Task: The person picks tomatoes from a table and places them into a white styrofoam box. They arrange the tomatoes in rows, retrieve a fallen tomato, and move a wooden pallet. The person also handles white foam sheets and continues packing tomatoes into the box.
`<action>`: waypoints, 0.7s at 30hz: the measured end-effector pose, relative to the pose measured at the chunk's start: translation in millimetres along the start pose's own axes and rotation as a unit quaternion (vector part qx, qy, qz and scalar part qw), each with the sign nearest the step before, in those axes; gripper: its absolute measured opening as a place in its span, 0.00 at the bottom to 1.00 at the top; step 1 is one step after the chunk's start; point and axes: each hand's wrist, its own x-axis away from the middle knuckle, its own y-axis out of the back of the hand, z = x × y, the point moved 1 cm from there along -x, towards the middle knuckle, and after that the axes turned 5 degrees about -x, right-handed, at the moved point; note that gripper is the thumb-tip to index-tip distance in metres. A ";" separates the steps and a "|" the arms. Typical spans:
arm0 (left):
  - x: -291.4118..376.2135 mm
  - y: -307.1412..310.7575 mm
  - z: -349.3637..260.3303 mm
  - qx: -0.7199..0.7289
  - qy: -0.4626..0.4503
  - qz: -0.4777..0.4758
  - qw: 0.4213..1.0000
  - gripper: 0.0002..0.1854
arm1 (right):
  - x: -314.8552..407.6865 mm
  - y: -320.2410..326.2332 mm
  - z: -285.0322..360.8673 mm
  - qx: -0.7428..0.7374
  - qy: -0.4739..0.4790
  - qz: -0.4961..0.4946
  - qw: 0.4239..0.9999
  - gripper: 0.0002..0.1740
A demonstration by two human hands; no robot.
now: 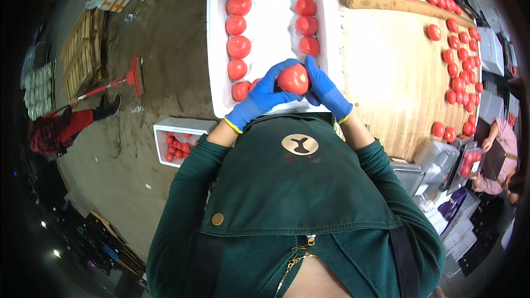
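Before me is a white foam box [214,49] with tomatoes lined up along its walls and a white lining in its middle. A large red tomato [293,79] is held over the box's near end. My left hand [265,91], in a blue knitted glove with a yellow cuff, grips it from the left, thumb and fingers around it. My right hand [326,87], gloved alike, is at its right side with the fingertips by the tomato; whether they press on it is hard to tell. Part of the near row of tomatoes is hidden behind my hands.
Right of the box, a wooden table [385,70] bears loose tomatoes [457,83] and a wooden divider [405,3]. A smaller foam box [186,124] with tomatoes stands on the floor at left. A person holds a red floor squeegee [133,78]; another, at right, holds a clear tomato pack [470,163].
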 end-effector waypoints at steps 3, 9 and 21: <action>-1.7 5.2 0.1 0.234 0.160 0.006 0.959 0.29 | 20.1 1.1 1.7 -0.002 0.147 -0.004 0.989 0.24; -4.0 3.8 8.0 0.189 0.291 0.073 0.935 0.32 | 30.3 -13.1 -3.7 0.022 0.252 -0.002 0.967 0.32; -155.6 -29.3 110.7 -0.561 -0.103 -0.036 0.821 0.31 | 55.9 32.6 -46.3 -0.496 0.020 0.029 0.868 0.23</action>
